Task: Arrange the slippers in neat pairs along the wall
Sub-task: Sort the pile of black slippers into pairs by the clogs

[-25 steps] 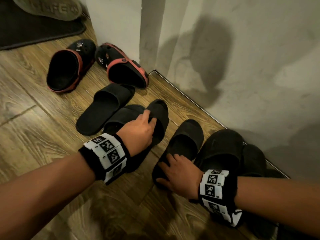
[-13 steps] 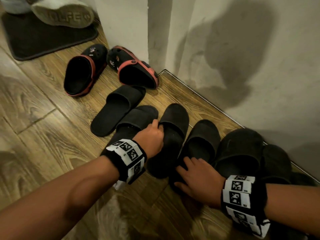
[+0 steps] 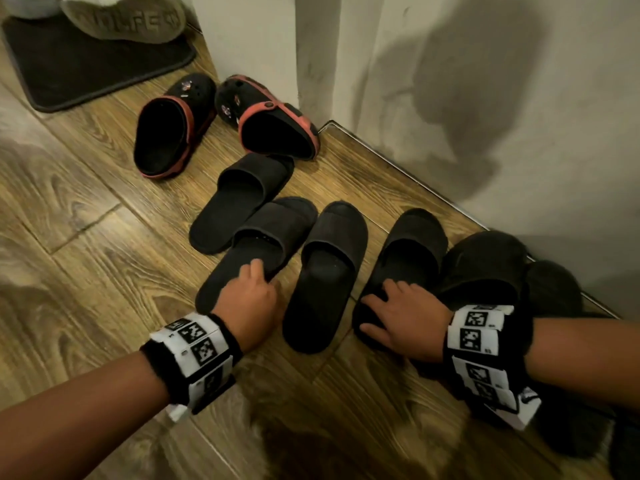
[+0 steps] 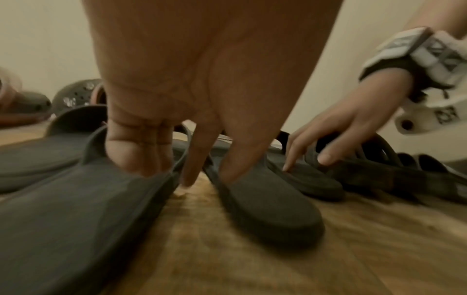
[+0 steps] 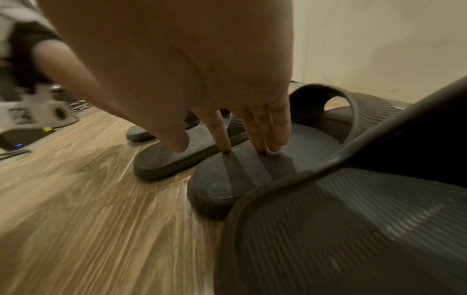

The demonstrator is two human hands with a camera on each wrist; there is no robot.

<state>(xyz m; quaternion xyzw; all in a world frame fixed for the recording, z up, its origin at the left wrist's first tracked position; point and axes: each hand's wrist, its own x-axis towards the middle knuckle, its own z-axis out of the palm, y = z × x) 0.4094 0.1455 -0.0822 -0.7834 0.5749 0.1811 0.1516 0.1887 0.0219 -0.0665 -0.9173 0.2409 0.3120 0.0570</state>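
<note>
1. The left hand [image 4: 202, 83] fills the upper centre of the frame, its curled fingers [image 4: 137, 151] resting on a dark slide slipper [image 4: 83, 209] at lower left.
2. Its thumb touches a second slide slipper [image 4: 267, 203] at centre.
3. At right, the right hand [image 4: 353, 123] touches a third slipper [image 4: 310, 177].
4. Clogs [image 4: 78, 95] stand at far left by the wall, on the wooden floor [image 4: 252, 265].

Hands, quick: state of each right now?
Left hand: fingers curled round the edge of a black slide.
Right hand: open, fingers flat on another black slide.
</note>
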